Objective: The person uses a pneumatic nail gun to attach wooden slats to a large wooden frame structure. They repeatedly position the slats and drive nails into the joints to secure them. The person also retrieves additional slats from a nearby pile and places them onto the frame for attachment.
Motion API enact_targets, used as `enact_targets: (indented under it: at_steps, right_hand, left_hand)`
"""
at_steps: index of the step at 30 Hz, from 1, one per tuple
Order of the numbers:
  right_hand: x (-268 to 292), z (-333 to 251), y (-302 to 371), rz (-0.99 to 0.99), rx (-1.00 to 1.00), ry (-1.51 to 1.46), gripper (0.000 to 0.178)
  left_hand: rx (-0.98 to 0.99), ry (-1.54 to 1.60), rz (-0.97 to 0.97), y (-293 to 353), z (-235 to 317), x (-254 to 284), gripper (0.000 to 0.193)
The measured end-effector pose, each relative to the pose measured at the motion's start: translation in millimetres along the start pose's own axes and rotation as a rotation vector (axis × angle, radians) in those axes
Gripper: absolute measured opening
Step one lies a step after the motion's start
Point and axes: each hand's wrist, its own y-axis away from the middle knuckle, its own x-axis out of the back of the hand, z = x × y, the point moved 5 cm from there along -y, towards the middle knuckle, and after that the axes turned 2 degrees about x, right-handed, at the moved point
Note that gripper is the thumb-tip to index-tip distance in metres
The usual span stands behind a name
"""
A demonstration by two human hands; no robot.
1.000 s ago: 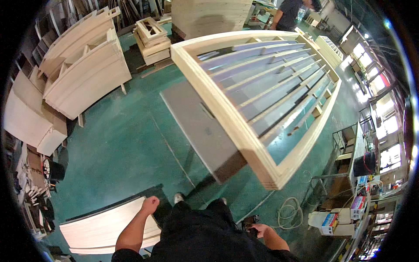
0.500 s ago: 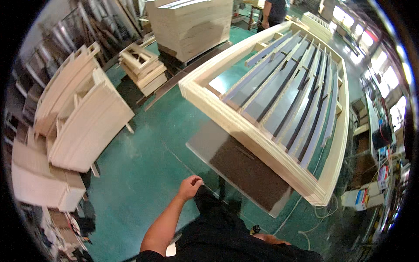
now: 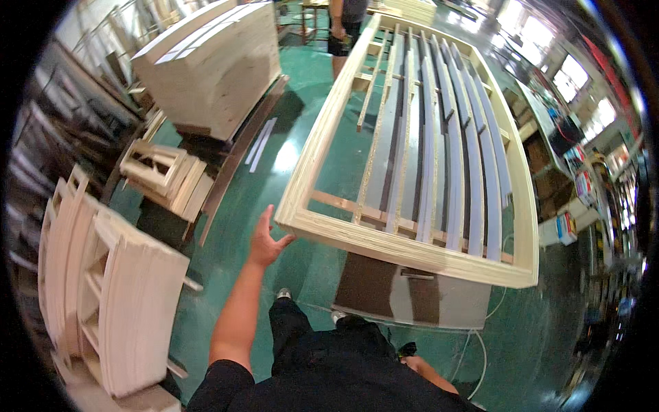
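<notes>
A large pale plywood frame [image 3: 419, 237] with long slats [image 3: 429, 144] running through it fills the middle and right. My left hand [image 3: 264, 240] is raised beside its near left corner, fingers stretched and thumb spread, holding nothing. Whether the thumb touches the wood I cannot tell. Low by my right side, my right hand [image 3: 412, 362] is closed on a small black tool [image 3: 408, 349]; its kind is too small and dark to make out. Beneath the frame's near end is a brown and grey board [image 3: 377, 288].
Curved wooden panels [image 3: 141, 309] stand at the left, with stacked small frames [image 3: 171, 182] behind them. A big plywood stack [image 3: 213, 75] rises farther back. Another person [image 3: 347, 24] stands beyond the frame. A pale hose [image 3: 482, 357] lies on the green floor at right. Workbenches [image 3: 542, 117] line the right.
My left hand has opened from closed fingers and reached forward to the frame's corner. My view has turned, and I stand closer to that corner. The right hand stays low with the black tool.
</notes>
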Motion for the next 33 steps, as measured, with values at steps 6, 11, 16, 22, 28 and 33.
enact_targets:
  at_steps: [6, 11, 16, 22, 28, 33]
  right_hand:
    - [-144.9, -1.6, 80.9, 0.163, 0.142, 0.063, 0.025]
    - [-257.7, -33.4, 143.8, 0.174, 0.123, -0.123, 0.01]
    - [-312.4, 8.1, 136.4, 0.229, 0.169, -0.298, 0.013]
    - [-316.9, 21.8, 130.1, 0.411, 0.167, -0.058, 0.034]
    - [-318.4, -20.6, 136.3, 0.339, 0.168, -0.209, 0.031]
    - [-308.0, -50.1, 127.9, 0.284, 0.22, -0.213, 0.027]
  left_hand:
    - [-0.271, 0.206, -0.235, -42.6, -31.1, -24.5, 0.095]
    - [-0.397, 0.239, -0.28, -54.9, -37.7, -18.2, 0.097]
    - [-0.408, 0.332, -0.281, -48.3, -35.3, -24.7, 0.1]
    - [-0.5, 0.423, -0.293, -59.0, -43.5, -35.4, 0.092]
    - [-0.419, 0.316, -0.38, -65.4, -19.3, -26.1, 0.098]
    - [-0.857, -0.282, -0.538, -79.3, 36.7, -17.6, 0.087]
